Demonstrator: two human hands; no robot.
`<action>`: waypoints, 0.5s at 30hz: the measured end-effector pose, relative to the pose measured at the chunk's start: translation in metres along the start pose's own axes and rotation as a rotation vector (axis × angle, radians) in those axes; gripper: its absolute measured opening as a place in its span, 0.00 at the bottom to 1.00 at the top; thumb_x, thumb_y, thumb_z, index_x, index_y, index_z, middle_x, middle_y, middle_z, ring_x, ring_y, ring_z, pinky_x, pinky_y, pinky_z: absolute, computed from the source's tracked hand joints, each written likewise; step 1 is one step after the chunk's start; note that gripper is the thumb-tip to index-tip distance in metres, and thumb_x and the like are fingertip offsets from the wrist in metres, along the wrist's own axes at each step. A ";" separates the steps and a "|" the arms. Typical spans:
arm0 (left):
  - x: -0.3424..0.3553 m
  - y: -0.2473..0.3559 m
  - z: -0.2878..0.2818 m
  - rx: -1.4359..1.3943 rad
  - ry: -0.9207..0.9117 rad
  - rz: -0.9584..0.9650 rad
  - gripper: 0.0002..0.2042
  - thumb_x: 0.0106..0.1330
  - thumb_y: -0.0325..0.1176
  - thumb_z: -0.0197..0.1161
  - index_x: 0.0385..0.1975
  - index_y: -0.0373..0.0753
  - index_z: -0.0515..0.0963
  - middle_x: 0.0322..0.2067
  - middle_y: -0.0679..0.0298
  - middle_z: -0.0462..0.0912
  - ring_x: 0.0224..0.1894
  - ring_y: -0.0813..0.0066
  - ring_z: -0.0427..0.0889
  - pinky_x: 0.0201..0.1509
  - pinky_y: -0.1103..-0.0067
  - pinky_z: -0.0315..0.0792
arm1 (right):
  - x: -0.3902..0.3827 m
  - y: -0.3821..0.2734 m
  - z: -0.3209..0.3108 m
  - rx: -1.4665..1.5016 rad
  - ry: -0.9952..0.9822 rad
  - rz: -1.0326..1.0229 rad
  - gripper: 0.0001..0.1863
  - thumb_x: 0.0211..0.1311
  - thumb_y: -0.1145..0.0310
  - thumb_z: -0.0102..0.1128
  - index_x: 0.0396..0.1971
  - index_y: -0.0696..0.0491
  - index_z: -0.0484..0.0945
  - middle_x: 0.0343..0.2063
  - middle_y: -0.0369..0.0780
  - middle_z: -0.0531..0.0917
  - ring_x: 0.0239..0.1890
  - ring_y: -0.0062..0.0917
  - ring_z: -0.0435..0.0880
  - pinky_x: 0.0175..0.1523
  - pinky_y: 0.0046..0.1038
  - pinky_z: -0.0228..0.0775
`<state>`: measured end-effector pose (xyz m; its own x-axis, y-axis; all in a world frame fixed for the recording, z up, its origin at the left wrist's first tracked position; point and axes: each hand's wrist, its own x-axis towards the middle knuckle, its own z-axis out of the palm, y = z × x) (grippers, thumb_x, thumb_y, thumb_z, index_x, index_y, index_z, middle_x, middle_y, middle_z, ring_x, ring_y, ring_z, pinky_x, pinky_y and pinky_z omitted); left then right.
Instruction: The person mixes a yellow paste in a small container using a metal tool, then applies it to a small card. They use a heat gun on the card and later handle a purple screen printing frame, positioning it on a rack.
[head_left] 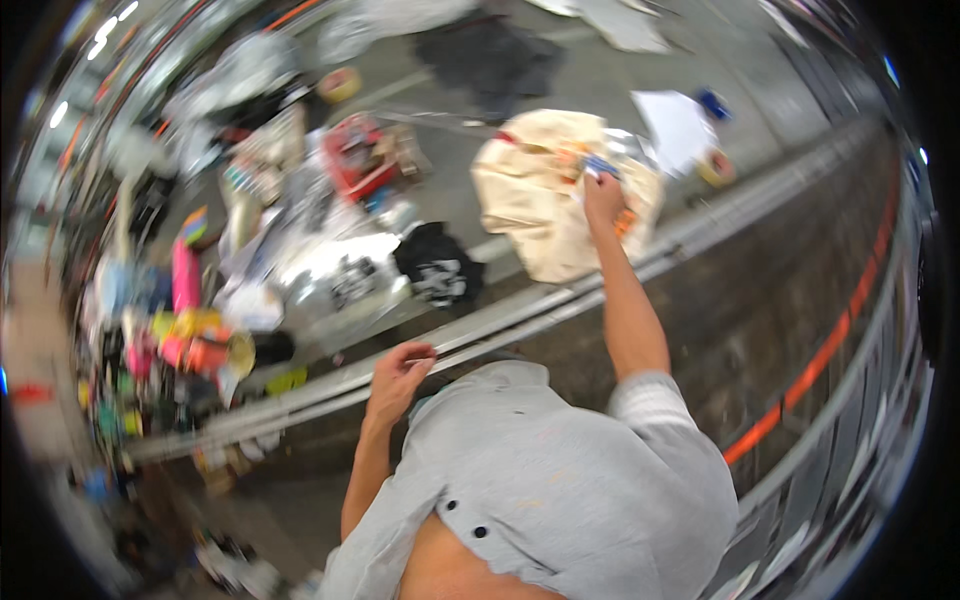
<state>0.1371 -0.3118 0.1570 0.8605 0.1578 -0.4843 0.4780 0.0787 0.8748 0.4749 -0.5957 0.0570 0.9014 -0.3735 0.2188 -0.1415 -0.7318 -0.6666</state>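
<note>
A cream cloth, perhaps a bag, lies crumpled on the grey work surface, with orange and red patches on it. My right hand reaches out over the cloth, its fingers closed on a small blue and white item whose kind is blurred. Beside the cloth's far right edge shows something silvery. Close to my body, my left hand hovers by the metal rail with its fingers loosely apart and nothing in them.
A metal rail runs along the near edge. Left of the cloth lie a black bundle, clear plastic, a red basket and many mixed items. White paper, a blue roll and a tape roll lie right.
</note>
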 end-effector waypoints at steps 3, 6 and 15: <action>-0.007 -0.022 -0.010 -0.356 0.075 -0.084 0.17 0.69 0.37 0.52 0.51 0.33 0.71 0.47 0.58 0.77 0.50 0.69 0.75 0.53 0.73 0.71 | -0.111 -0.052 -0.018 0.664 -0.960 -0.186 0.10 0.54 0.67 0.59 0.19 0.57 0.76 0.16 0.34 0.74 0.19 0.20 0.72 0.26 0.27 0.61; -0.020 -0.046 -0.020 -0.831 0.018 -0.184 0.30 0.69 0.56 0.42 0.58 0.35 0.64 0.54 0.59 0.72 0.54 0.67 0.72 0.53 0.69 0.70 | -0.219 -0.105 -0.042 0.765 -1.815 0.111 0.07 0.55 0.69 0.63 0.26 0.57 0.78 0.23 0.31 0.78 0.26 0.14 0.76 0.32 0.19 0.70; -0.038 -0.107 -0.092 -0.829 0.537 -0.070 0.12 0.56 0.24 0.64 0.41 0.33 0.76 0.35 0.62 0.83 0.35 0.74 0.82 0.39 0.78 0.77 | -0.328 -0.181 0.033 0.401 -1.820 -0.051 0.06 0.55 0.69 0.60 0.29 0.56 0.76 0.23 0.34 0.77 0.22 0.14 0.74 0.22 0.19 0.66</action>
<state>0.0366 -0.2355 0.0825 0.5428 0.5362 -0.6464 0.0734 0.7364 0.6725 0.2183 -0.3223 0.0823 0.2138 0.8314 -0.5129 -0.2552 -0.4593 -0.8508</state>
